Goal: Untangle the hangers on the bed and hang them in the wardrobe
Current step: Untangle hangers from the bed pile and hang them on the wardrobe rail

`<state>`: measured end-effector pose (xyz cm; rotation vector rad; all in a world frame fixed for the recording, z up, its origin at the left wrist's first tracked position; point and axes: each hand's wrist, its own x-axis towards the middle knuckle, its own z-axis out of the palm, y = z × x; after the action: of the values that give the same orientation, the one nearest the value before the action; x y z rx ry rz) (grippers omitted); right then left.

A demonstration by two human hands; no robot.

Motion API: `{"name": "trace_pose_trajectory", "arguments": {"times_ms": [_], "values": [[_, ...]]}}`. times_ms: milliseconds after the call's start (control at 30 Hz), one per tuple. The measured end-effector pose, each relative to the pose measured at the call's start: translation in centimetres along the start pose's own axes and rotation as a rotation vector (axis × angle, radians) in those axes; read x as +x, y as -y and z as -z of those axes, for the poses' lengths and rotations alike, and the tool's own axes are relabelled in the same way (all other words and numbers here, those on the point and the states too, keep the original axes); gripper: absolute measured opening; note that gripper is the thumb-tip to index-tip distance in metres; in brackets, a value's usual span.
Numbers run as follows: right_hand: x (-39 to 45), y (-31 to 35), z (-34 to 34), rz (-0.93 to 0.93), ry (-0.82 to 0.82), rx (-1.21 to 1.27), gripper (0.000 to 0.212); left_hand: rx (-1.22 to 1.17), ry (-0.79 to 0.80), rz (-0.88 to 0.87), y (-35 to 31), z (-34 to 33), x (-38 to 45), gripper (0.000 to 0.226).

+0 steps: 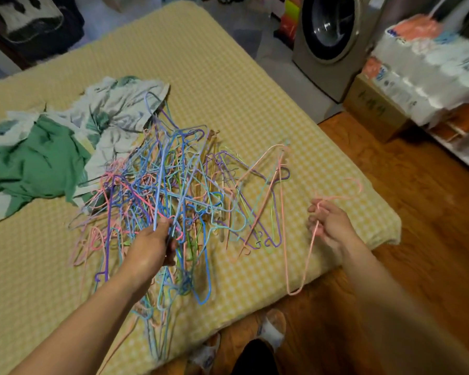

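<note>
A big tangle of thin wire hangers (173, 190) in blue, purple, pink and green lies in the middle of the yellow checked bed (228, 77). My left hand (153, 246) grips a few blue and pink hangers at the near side of the pile. My right hand (329, 221) is off to the right, above the bed's corner, and holds a single pink hanger (306, 263) near its neck; the hanger hangs down apart from the pile, its hook pointing right. No wardrobe is clearly in view.
Crumpled green and white patterned cloth (65, 147) lies on the bed left of the pile. A washing machine (333, 31) stands beyond the bed. At the right are a cardboard box (374, 109) and stacked packages (428, 63). Wooden floor (417, 212) runs along the bed's right edge.
</note>
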<state>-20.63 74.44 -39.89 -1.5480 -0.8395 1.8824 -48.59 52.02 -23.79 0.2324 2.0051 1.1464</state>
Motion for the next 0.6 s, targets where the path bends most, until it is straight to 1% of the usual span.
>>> {"name": "trace_pose_trajectory", "arguments": {"times_ms": [100, 200, 267, 400, 533, 600], "values": [[-0.1, -2.4, 1.2, -0.13, -0.025, 0.146, 0.029, -0.015, 0.005, -0.003, 0.4, -0.4, -0.5, 0.034], [0.3, -3.3, 1.7, -0.171, -0.036, 0.277, 0.025, -0.013, 0.026, 0.007, 0.7, -0.7, -0.8, 0.035], [0.6, -3.2, 1.3, -0.176, -0.018, 0.297, 0.024, -0.004, 0.031, 0.017, 0.7, -0.9, -0.7, 0.034], [0.6, -2.3, 1.0, -0.151, 0.07, 0.236, 0.023, 0.043, 0.031, 0.013, 0.9, -1.9, -0.2, 0.033], [0.4, -2.0, 2.5, -0.13, 0.118, 0.087, 0.018, 0.081, 0.065, -0.017, 2.4, -4.1, 0.5, 0.042], [0.3, -1.9, 3.1, -0.108, 0.129, 0.032, 0.017, 0.047, 0.102, -0.033, 4.0, -6.9, 1.4, 0.036]]}}
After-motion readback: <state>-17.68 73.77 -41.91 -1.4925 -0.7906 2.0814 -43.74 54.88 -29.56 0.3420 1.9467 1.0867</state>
